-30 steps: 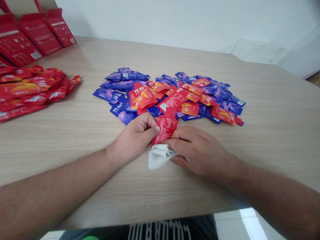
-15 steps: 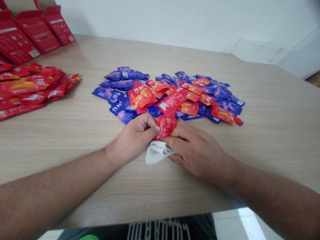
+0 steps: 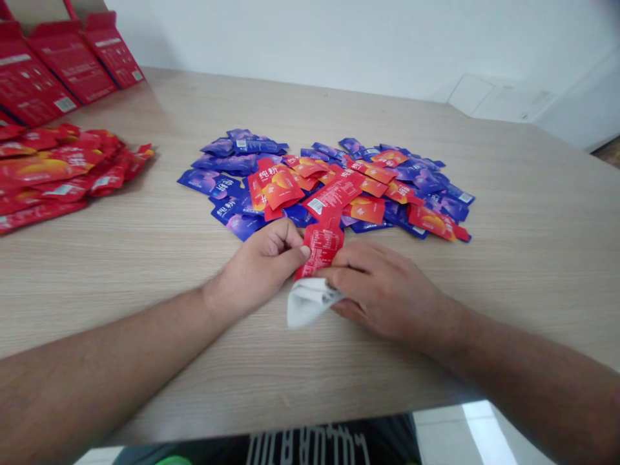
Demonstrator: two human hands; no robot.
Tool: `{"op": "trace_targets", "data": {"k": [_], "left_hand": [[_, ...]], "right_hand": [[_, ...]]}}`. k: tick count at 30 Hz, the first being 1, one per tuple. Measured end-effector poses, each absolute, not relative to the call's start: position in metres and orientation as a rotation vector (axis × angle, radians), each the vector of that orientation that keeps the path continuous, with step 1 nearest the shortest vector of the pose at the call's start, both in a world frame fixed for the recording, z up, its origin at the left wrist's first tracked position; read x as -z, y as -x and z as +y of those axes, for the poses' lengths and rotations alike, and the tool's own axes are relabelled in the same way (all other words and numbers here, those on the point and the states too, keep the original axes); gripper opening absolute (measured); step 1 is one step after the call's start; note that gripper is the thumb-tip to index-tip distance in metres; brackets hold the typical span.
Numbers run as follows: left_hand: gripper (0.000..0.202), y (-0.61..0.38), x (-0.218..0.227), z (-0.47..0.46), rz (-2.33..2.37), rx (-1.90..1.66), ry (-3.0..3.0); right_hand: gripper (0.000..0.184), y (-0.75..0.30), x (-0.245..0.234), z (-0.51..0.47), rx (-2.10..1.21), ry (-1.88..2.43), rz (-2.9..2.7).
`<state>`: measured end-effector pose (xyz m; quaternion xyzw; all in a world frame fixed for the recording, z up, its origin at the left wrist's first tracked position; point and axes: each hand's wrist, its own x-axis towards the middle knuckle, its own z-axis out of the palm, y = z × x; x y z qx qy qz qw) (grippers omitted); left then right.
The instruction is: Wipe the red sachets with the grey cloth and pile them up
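The person is leaning over a wooden table (image 3: pixel 145 271) with both bare hands working on one red packet (image 3: pixel 323 245). It lies just at the near edge of the big mixed heap of red and purple packets (image 3: pixel 349 184) in the middle of the table, its top end touching the heap and its lower end pointing back toward the person.

The left hand (image 3: pixel 261 261) sits on the near left side of the heap. Its thumb and bent fingers are pinched onto the packet's left edge, pinning it in place. The right hand (image 3: pixel 382 290), on the near right side of the heap, has its fingers curled down around a small white cloth (image 3: pixel 307 302). It presses the cloth against the packet's lower end, and a loose corner of cloth sticks out toward the person.

From where I stand this looks like wiping: one packet held down and the cloth on it. As I judge it, the cloth has covered only the lower part, and the printed upper part is bare. Any stroke up the packet calls for the left pinch to stay firm so the slippery foil doesn't skid into the heap.

Far left of the heap lies a separate pile of red packets (image 3: pixel 53 171). Behind that pile stand red boxes (image 3: pixel 62 64).
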<state>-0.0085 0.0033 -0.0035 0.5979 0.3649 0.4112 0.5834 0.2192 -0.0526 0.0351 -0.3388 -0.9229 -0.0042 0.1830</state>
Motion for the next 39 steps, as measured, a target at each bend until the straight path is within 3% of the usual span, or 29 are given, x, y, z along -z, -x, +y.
{"op": "trace_targets", "data": {"k": [9,14,23,39], "left_hand": [[0.018,0.008,0.000,0.001,0.793,-0.936,-1.351],[0.021,0.008,-0.001,-0.001,0.687,-0.904,-1.306],[0.021,0.008,0.001,0.000,0.605,-0.891,-1.328],[0.021,0.009,0.005,0.003,0.633,-0.871,-1.358]], "right_hand": [[0.008,-0.229,-0.032,-0.041,-0.047,0.969,-2.525],[0.026,-0.236,-0.036,-0.032,0.010,1.144,-2.296],[0.032,-0.238,-0.036,-0.025,-0.021,1.198,-2.234],[0.026,-0.239,-0.035,-0.024,-0.095,1.120,-2.358]]}}
